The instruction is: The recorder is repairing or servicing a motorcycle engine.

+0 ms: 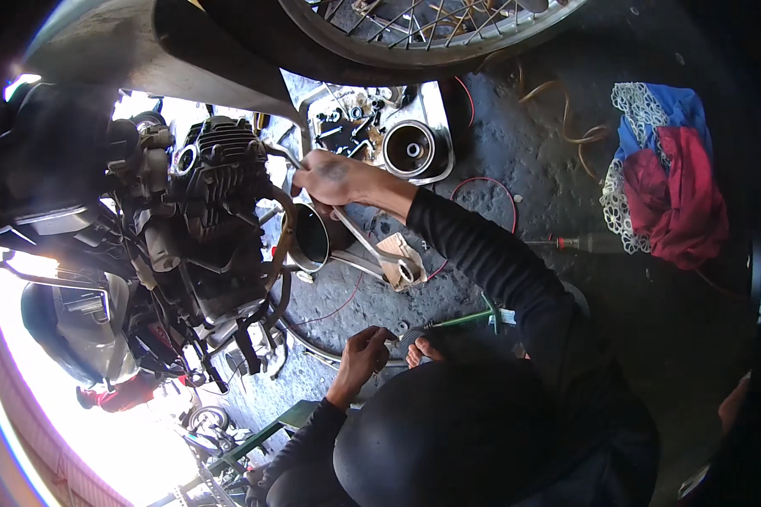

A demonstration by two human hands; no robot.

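My right hand, on a black-sleeved arm, is closed beside the motorcycle engine. Its fingertips curl out of sight by a bent metal tube, so what they grip is hidden. Just below it lie a round, open-ended metal part and a long metal bar with a ring at its end. Lower down, my left hand has its fingers drawn together near the floor, close to a small ring; anything between the fingertips is too small to make out. Toes show beside that hand.
A metal tray holds small parts and a round drum. Above it stands a spoked wheel. Blue and red cloths lie at right, near a screwdriver. A green-shafted tool lies near my left hand.
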